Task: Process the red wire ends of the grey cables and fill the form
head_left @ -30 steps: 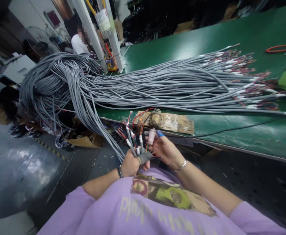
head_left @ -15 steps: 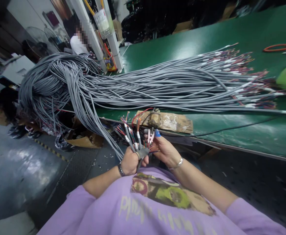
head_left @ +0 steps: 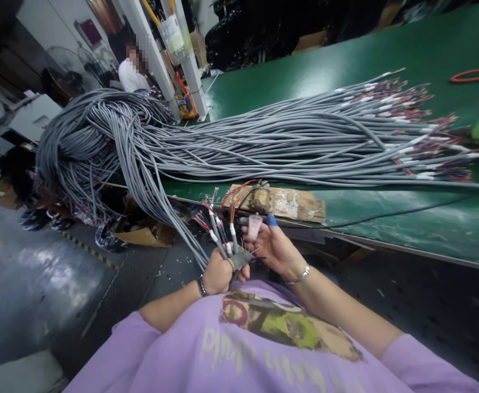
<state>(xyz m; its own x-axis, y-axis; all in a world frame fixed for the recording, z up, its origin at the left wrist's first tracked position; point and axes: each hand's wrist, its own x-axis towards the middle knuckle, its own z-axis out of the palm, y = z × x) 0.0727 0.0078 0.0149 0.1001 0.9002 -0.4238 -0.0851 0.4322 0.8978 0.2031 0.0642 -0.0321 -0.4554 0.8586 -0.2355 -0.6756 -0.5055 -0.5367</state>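
My left hand is closed around several grey cables, whose white-banded ends splay upward with thin coloured wires. A grey wrap covers its thumb area. Just to the right, my right hand curls its fingers around a small pale pink two-armed tool, blurred and partly hidden by the fingers. A blue cover sits on the right thumb, which points up. Loose thin wires stick out between the two hands.
A stained wooden board with red and black leads lies at the near edge of the green table. Behind it stretches a thick bundle of grey cables. A white post stands at the back; a person is beyond.
The pale pink tool has turned in my right hand; its two separate arms now look like one blurred shape. My left hand keeps its hold on the cables. The view has shifted slightly.
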